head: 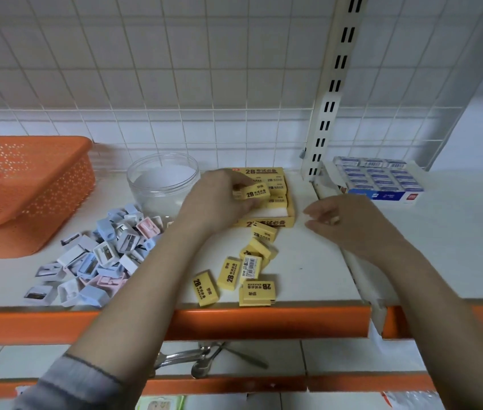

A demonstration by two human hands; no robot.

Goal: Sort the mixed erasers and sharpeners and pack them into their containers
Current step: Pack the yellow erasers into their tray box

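Holding one yellow eraser in the left hand, fingers pinched round it, over the half-filled yellow box at frame centre. Right hand idle beside the box, fingers loosely curled, nothing held. Seven or so loose erasers waiting lower centre. Sharpeners piled lower left, clear tub seemingly unfilled. Roughly midway on erasers.
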